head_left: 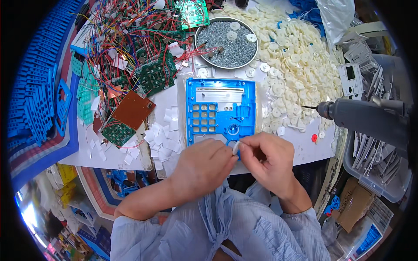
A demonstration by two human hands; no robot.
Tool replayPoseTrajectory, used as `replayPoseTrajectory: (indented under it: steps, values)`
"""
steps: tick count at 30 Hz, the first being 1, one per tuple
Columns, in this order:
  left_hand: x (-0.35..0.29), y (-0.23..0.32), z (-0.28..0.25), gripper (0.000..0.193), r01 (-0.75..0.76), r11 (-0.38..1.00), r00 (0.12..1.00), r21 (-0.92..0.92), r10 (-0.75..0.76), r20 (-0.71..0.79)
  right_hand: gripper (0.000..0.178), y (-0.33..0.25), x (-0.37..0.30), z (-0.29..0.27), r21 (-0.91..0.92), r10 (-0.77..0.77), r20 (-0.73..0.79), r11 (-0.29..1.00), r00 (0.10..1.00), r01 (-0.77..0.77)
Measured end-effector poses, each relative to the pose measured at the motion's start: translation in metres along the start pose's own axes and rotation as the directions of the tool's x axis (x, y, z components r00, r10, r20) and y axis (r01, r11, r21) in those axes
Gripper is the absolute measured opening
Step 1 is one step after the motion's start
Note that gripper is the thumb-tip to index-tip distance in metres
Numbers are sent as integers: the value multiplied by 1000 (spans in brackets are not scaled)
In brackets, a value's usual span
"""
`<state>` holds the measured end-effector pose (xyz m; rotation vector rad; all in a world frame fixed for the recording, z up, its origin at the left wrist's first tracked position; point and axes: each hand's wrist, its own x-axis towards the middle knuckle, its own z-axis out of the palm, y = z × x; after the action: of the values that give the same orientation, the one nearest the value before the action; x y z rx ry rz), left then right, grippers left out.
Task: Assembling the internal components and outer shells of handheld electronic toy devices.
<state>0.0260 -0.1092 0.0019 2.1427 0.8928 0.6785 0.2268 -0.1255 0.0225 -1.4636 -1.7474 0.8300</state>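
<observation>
A blue plastic housing (221,114) with a grid of square key openings lies in front of me on the table. Over its near edge my two hands meet, fingertips together. My right hand (271,160) pinches a small white piece (236,148) between thumb and forefinger. From the other side my left hand (203,162) has its fingers curled and closed against the same piece, its back turned up and hiding most of its fingertips. The piece's exact kind is too covered to tell.
A round tin of small screws (226,48) stands beyond the housing. White plastic wheels (300,65) are heaped at right, wired circuit boards (152,74) at left, with paper slips (162,141) nearby. A grey power screwdriver (365,116) juts in from the right. Blue parts (32,104) fill the far left.
</observation>
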Motion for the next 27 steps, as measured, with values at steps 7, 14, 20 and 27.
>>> replayPoseTrajectory:
  steps: [7, 14, 20, 27]
  values:
    - [13, -38, -19, 31, -101, 962, 994, 254, 109, -14, 18, 16, 24, 7, -382, 41, 118, 924, 992, 8]
    - [9, -41, -14, 39, -125, 934, 992, 335, 109, 65, 20, 10, 24, 15, -558, 130, 145, 830, 981, -27]
    - [9, -42, -14, 37, -152, 905, 988, 397, 123, 97, 19, 10, 28, 15, -597, 105, 215, 801, 971, 45]
    - [16, -34, -13, 32, -162, 875, 985, 457, 118, 122, 22, 17, 27, 17, -512, 6, 109, 857, 994, 51]
